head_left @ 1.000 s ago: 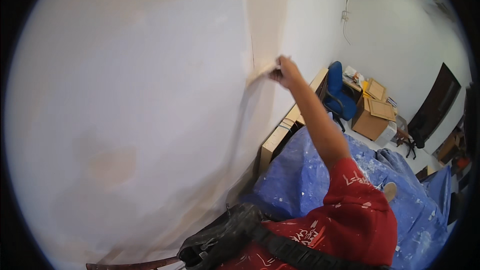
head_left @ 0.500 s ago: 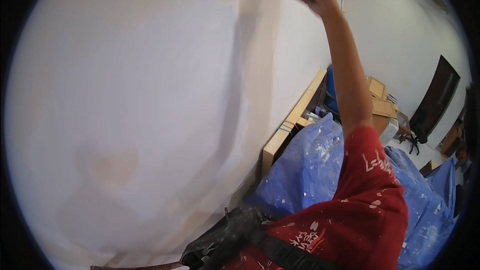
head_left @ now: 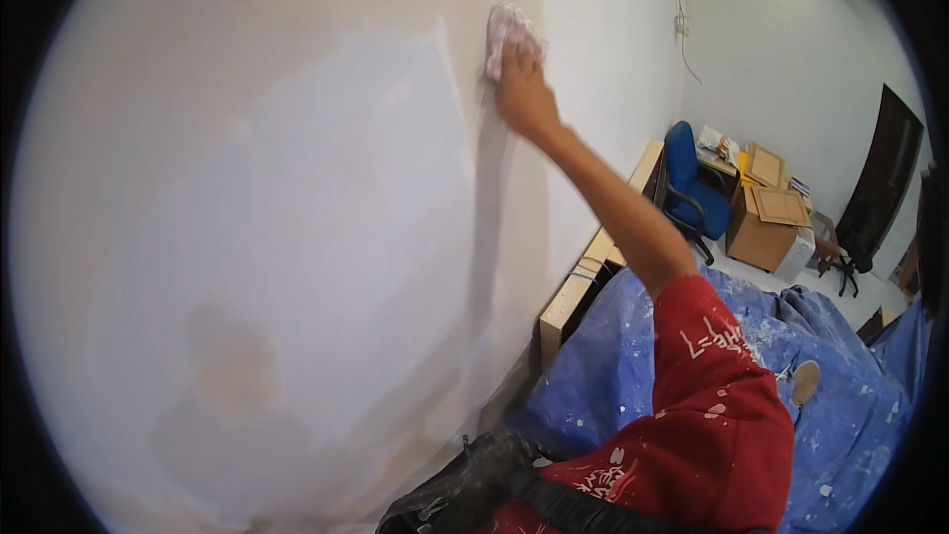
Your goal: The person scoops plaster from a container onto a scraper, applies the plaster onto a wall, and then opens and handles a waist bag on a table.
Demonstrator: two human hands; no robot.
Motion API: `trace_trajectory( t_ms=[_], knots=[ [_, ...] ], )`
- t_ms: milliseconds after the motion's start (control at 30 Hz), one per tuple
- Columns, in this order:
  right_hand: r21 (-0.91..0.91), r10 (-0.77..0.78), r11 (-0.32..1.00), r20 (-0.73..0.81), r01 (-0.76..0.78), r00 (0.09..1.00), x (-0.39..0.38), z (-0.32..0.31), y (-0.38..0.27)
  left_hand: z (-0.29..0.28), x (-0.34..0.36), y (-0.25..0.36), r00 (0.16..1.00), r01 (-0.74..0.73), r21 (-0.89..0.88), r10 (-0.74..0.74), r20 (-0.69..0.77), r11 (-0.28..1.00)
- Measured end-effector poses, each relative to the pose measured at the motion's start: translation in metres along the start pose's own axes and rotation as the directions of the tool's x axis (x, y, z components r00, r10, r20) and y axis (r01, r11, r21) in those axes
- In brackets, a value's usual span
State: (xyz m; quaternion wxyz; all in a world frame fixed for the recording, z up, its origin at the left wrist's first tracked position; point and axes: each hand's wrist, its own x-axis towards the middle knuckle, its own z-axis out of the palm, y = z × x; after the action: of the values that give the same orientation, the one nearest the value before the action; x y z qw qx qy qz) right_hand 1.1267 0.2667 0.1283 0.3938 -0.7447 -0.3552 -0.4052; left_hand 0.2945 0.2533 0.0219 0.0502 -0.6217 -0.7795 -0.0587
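Observation:
High on the wall (head_left: 326, 168), my right hand (head_left: 525, 94) presses a crumpled whitish-pink cloth (head_left: 502, 28) against a beige band. The fingers lie over the cloth, and the arm in its red, paint-spotted sleeve reaches up from the lower right. Pale grey-white and beige patches cover the wall, with shadows of the arm and body on it. My left hand is out of view.
Blue plastic sheeting (head_left: 623, 356) spotted with white lies at the lower right, with a round tan disc (head_left: 806, 383) on it. Wooden beams (head_left: 573, 299) stand along the wall. Beyond are a blue chair (head_left: 682, 173), a brown box (head_left: 761, 232) and a dark door (head_left: 883, 173).
My right hand has moved left and down with the cloth, from the upper right of the wall onto the beige band. The view has shifted, showing the blue chair more fully.

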Motion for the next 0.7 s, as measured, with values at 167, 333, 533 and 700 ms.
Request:
trace_trajectory(
  t_ms=[167, 333, 533, 700],
  knots=[
    [0.087, -0.161, 0.986, 0.293, 0.141, 0.942, -0.137, -0.022, -0.06, 0.004, -0.007, -0.011, 0.995, 0.098, 0.077, -0.098, -0.004, 0.992],
    [0.099, -0.067, 0.995, 0.413, 0.028, 0.908, -0.146, -0.092, -0.073, 0.057, 0.021, -0.089, 0.947, -0.284, 0.124, 0.299, -0.12, 0.951],
    [0.05, 0.027, 0.998, -0.052, -0.025, 0.998, 0.049, -0.096, 0.064, -0.012, -0.015, 0.014, 1.0, -0.015, -0.038, 0.016, 0.009, 0.999],
    [0.205, 0.256, 0.926, 0.272, -0.316, 0.928, 0.093, -0.069, 0.091, -0.017, -0.02, 0.02, 0.999, -0.016, 0.001, 0.016, -0.033, 1.0]
  ],
)
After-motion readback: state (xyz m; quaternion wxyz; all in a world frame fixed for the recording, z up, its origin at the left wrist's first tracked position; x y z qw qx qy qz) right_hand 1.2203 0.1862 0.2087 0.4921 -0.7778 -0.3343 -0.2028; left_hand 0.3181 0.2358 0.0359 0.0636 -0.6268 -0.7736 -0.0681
